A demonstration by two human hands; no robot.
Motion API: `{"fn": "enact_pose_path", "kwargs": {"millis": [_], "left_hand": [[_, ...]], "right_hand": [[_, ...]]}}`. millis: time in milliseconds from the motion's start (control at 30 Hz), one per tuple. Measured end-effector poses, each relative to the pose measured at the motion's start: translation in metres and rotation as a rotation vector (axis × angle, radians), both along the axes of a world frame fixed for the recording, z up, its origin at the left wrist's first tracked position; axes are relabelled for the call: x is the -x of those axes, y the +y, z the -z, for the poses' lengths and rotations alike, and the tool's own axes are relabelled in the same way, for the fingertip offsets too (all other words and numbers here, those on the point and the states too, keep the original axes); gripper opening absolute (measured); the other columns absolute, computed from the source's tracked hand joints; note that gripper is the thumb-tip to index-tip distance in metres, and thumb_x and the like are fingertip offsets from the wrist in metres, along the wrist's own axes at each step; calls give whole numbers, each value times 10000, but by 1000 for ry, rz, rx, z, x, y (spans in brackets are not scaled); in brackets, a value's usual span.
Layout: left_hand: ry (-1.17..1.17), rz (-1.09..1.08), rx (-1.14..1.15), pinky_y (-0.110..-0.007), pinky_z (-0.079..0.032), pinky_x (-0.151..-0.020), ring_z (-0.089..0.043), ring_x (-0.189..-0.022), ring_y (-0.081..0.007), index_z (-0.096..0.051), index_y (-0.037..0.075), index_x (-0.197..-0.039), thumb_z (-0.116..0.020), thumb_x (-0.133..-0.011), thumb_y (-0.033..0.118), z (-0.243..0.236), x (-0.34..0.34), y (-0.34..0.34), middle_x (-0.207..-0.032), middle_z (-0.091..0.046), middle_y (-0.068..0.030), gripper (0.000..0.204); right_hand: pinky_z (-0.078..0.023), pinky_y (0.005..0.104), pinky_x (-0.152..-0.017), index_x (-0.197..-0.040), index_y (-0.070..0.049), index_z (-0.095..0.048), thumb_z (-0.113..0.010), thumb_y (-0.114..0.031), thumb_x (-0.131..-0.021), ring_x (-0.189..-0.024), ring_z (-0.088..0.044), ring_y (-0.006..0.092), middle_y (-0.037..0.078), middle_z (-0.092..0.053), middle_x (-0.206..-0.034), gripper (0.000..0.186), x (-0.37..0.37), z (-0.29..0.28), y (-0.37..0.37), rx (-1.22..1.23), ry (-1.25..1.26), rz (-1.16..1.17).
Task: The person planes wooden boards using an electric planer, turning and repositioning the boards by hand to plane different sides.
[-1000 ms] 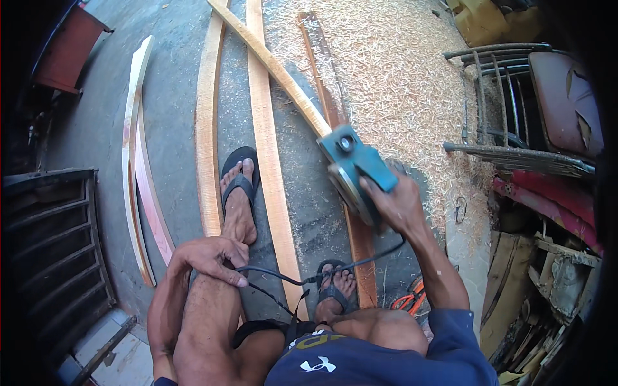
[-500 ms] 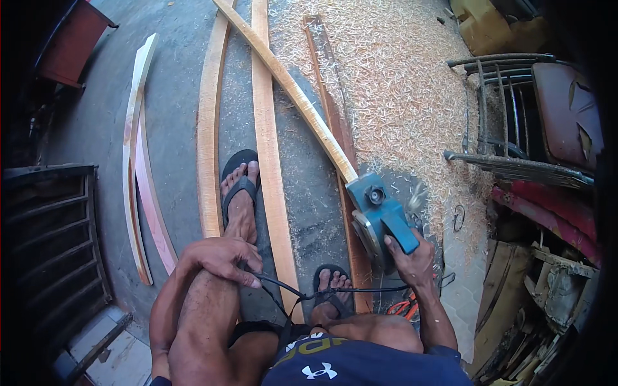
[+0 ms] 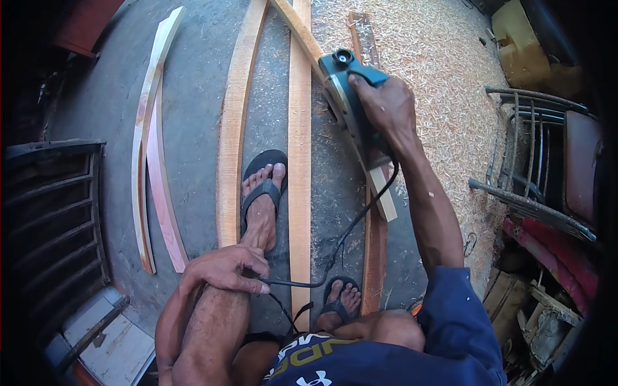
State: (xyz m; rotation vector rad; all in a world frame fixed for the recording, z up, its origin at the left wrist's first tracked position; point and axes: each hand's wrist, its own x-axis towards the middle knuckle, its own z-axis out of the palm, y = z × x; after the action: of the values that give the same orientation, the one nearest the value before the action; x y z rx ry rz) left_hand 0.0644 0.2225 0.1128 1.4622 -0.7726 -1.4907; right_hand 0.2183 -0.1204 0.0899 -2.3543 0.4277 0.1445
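My right hand [image 3: 391, 110] is closed round the rear handle of a teal electric planer [image 3: 342, 80]. The planer rests on a narrow wooden strip [image 3: 384, 198] lying slantwise, whose near end shows behind the tool. Across my bent knee lies my left hand [image 3: 233, 270], fingers curled, with the planer's black power cord [image 3: 296, 284] pinched at the thumb. From there the cord runs up to the back of the planer. Beneath the strip are a pale board [image 3: 300, 193] and a darker reddish board [image 3: 374, 264].
Another long board [image 3: 233, 148] lies beside my sandalled foot [image 3: 262, 202]. Two thin strips [image 3: 147, 148] rest further left. Wood shavings [image 3: 444, 77] cover the floor at right, near a metal-framed chair [image 3: 541, 154]. A dark slatted metal frame [image 3: 55, 219] stands at left.
My right hand has pushed the planer forward along the strip, away from me, baring the strip's near end. The cord has drawn out after it. My left hand stays on the knee.
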Motion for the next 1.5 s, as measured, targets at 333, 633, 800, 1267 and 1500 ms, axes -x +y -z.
{"fn": "enact_pose_path", "kwargs": {"millis": [333, 633, 800, 1267, 1500], "left_hand": [[4, -71, -12, -376, -422, -823, -553, -821, -257, -690, -3, -836, -715, -937, 301, 7, -1, 9, -801, -642, -121, 322], [58, 105, -50, -382, -470, -843, -623, -863, -268, -720, 11, -975, -680, -964, 318, 10, -13, -14, -876, -690, -129, 310], [-334, 212, -171, -412, -503, -975, -690, -1025, -323, -687, 14, -1144, -606, -984, 325, 52, -53, -77, -1068, -728, -172, 359], [-1362, 524, 162, -442, -414, -1078, -580, -1127, -189, -611, 106, -1238, -574, -939, 185, 118, -7, -261, -1109, -622, -59, 311], [-963, 330, 245, -442, -512, -894, -664, -997, -275, -678, 73, -1050, -604, -897, 204, 79, 12, -189, -996, -697, -118, 215]], "right_hand": [[-467, 343, -501, -823, -24, -774, -624, -553, -889, -524, -602, 180, 93, -647, -613, 554, -110, 27, 25, 61, -136, -112], [-550, 416, -603, -999, 17, -730, -726, -385, -900, -631, -699, 267, 177, -706, -705, 414, 155, -24, -32, -75, -17, 63], [-508, 343, -603, -1046, 12, -738, -779, -351, -876, -630, -648, 175, 126, -688, -687, 403, 326, -56, -73, -109, 92, 340], [-394, 269, -507, -970, 33, -660, -719, -349, -932, -525, -518, 100, 11, -565, -626, 388, 451, -82, -95, -139, -82, 627], [-482, 372, -575, -914, 21, -687, -785, -359, -864, -572, -599, 196, 120, -632, -647, 395, 415, -81, -96, -83, 79, 434]]}}
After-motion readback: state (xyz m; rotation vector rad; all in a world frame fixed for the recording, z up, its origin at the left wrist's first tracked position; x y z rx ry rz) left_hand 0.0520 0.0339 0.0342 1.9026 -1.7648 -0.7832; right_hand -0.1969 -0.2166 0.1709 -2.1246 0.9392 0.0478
